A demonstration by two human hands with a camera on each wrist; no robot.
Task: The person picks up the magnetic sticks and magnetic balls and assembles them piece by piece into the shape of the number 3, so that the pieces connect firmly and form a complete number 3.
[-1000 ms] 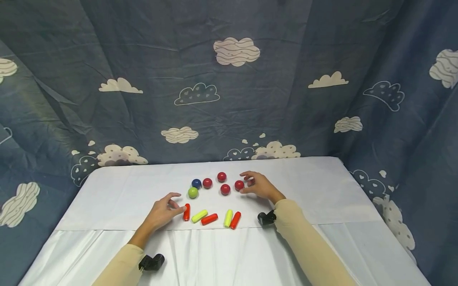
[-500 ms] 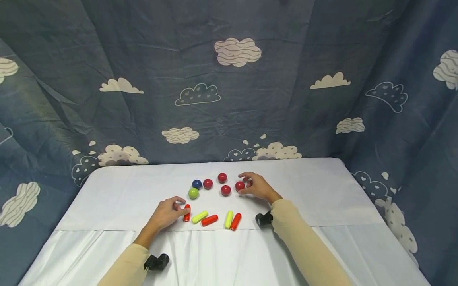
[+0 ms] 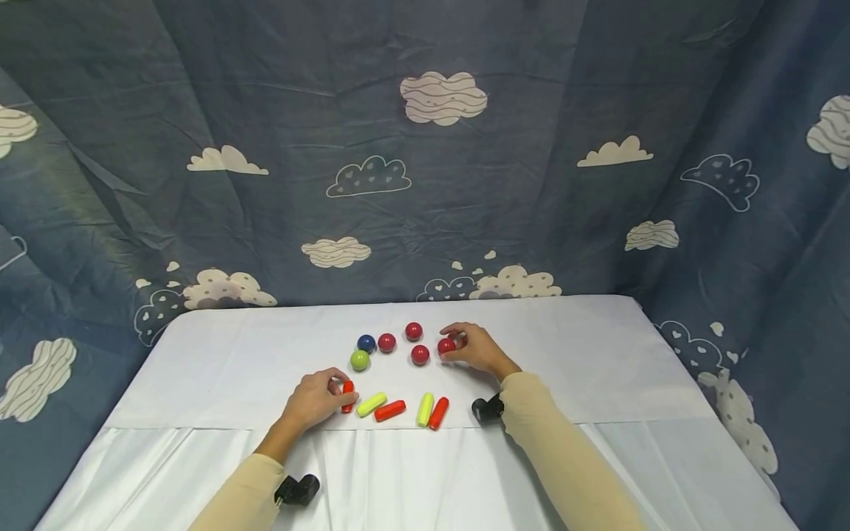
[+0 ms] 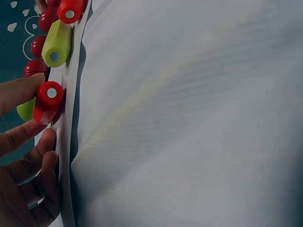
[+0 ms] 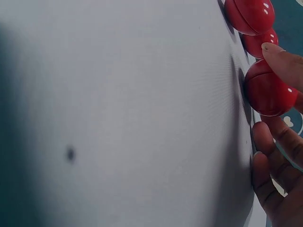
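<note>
My left hand [image 3: 312,400] pinches a red plastic rod [image 4: 47,106] between thumb and index finger, at the left end of a loose row of rods. A pale disc shows in the rod's near end. At the back right, my right hand [image 3: 479,350] holds a red ball [image 5: 268,93] with the thumb on one side and fingers on the other. That ball appears to rest on the white cloth, and a seam runs round it. Beside the left hand lie a yellow rod [image 3: 372,403] and another red rod [image 3: 389,411].
A yellow rod [image 3: 425,409] and a red rod [image 3: 439,413] lie side by side near the cloth's seam. Behind them stand a green ball [image 3: 359,360], a blue ball [image 3: 366,344] and further red balls [image 3: 420,355]. A dark cloud-print curtain [image 3: 372,221] hangs behind the table.
My left hand has moved right and closed its thumb and index finger on the left red rod. My right hand has shifted slightly left and closed in on the red ball.
</note>
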